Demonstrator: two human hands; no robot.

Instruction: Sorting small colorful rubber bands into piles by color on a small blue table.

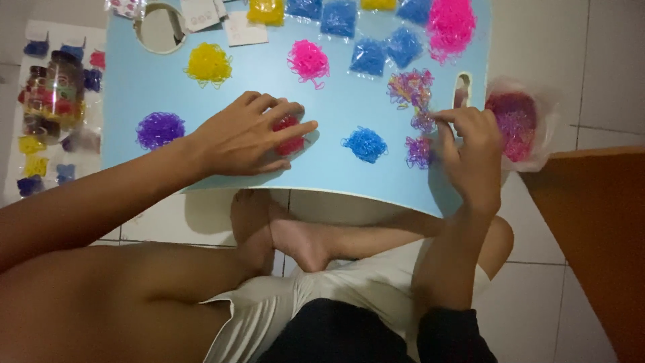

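Left hand (pixel 252 138) lies flat with fingers spread over a red pile of small elastic bands (pixel 289 134) near the middle of the light blue table (pixel 336 114), covering most of it; right hand (pixel 474 151) is curled at the table's right edge, fingertips pinching at a mixed-colour pile of bands (pixel 418 114). Between the hands sits a blue pile (pixel 365 144), with a purple pile (pixel 160 129) to the left, yellow (pixel 208 64) and pink (pixel 308 62) piles farther off, and an open plastic bag of bands (pixel 517 121) just right of the right hand.
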